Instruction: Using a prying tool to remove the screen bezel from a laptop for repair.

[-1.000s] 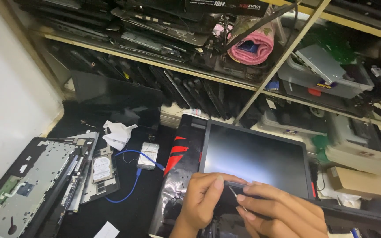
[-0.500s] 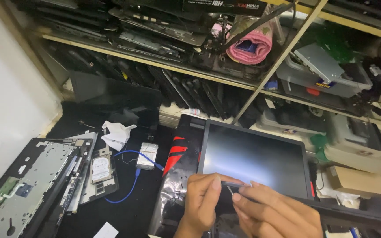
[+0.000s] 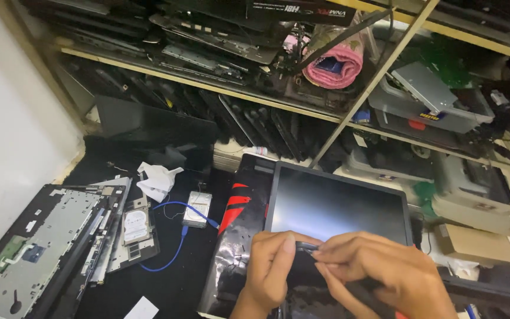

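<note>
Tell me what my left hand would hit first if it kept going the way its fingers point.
Probably your right hand: the left hand points right, fingertips already meeting it over a small dark part. Depth is unclear.

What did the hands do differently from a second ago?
Barely anything. Both the left hand and right hand still pinch the small dark part in front of the laptop screen; the fingers only closed in a little. The blue cable and hard drive stayed put.

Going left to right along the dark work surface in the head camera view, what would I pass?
Opened laptop base → bare hard drive → crumpled white paper → silver drive on a blue cable → black and red case → dark laptop screen.
</note>
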